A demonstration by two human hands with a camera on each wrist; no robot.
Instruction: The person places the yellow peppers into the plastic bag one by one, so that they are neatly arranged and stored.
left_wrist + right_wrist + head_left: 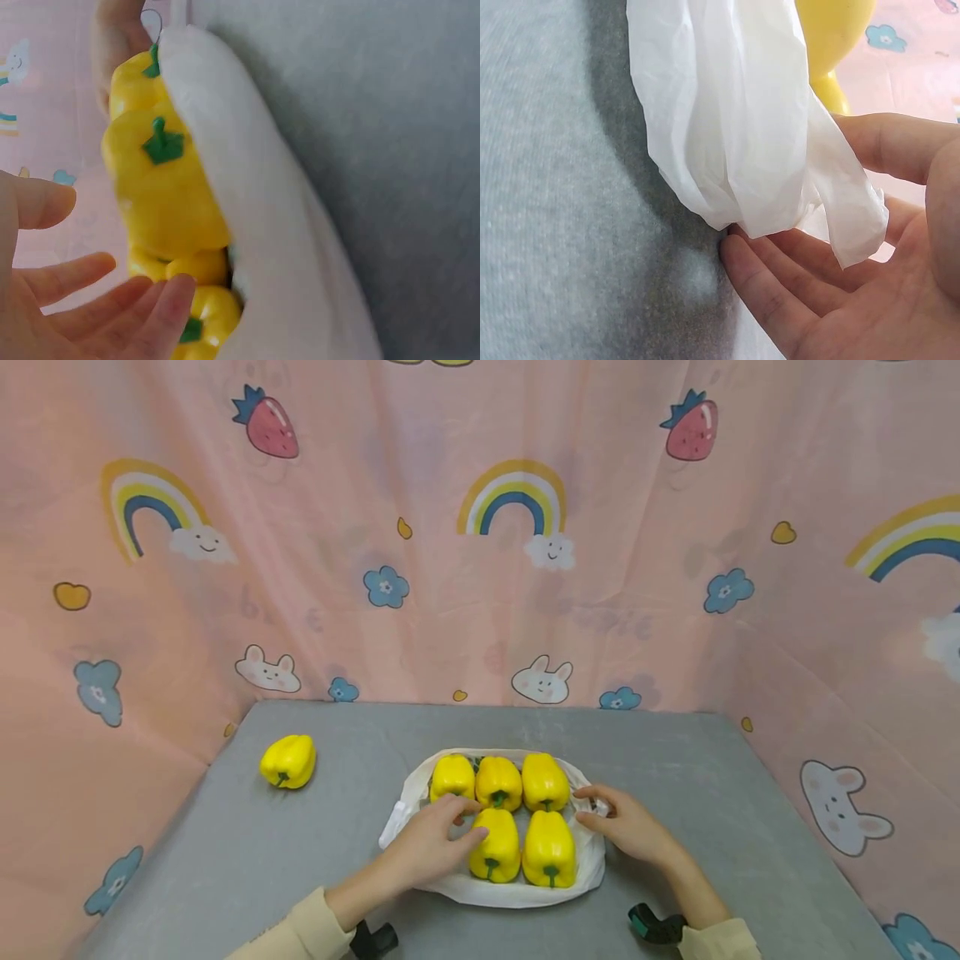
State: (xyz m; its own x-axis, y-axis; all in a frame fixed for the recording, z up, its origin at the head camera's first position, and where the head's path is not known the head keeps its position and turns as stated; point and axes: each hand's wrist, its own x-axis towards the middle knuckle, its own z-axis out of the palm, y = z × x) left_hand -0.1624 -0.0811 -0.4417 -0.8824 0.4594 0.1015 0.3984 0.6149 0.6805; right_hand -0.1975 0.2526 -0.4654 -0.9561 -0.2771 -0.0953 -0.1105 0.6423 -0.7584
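Observation:
A white plastic bag (517, 896) lies spread open on the grey table, with several yellow bell peppers in two rows inside. My left hand (431, 847) hovers over the bag's left part, its fingertips close to the front-left pepper (495, 850). In the left wrist view its fingers (71, 279) are spread and hold nothing. At the bag's right edge is my right hand (633, 828), thumb and fingers apart. The right wrist view shows a loose bag handle (851, 217) hanging between thumb and fingers, the fingers touching the plastic from beyond without pinching it.
Another yellow bell pepper (288, 762) lies alone on the table (337, 735) at the back left. A pink patterned curtain (480, 610) closes off the back and both sides. Black wrist devices (656, 925) sit at the forearms.

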